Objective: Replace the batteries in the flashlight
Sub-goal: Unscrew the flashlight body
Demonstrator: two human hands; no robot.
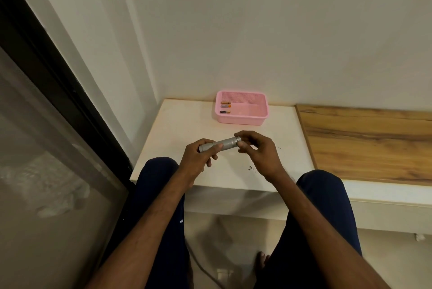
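Note:
A small silver flashlight lies almost level in the air above the white table. My left hand wraps its left end, thumb across the barrel. My right hand pinches the end cap at the right end with fingertips and thumb. Behind them a pink basket stands near the wall. Three batteries lie side by side in its left part.
A wooden board adjoins the white table on the right. The white wall rises right behind the basket. A dark-framed glass door stands at the left. My knees in dark trousers press against the table's front edge.

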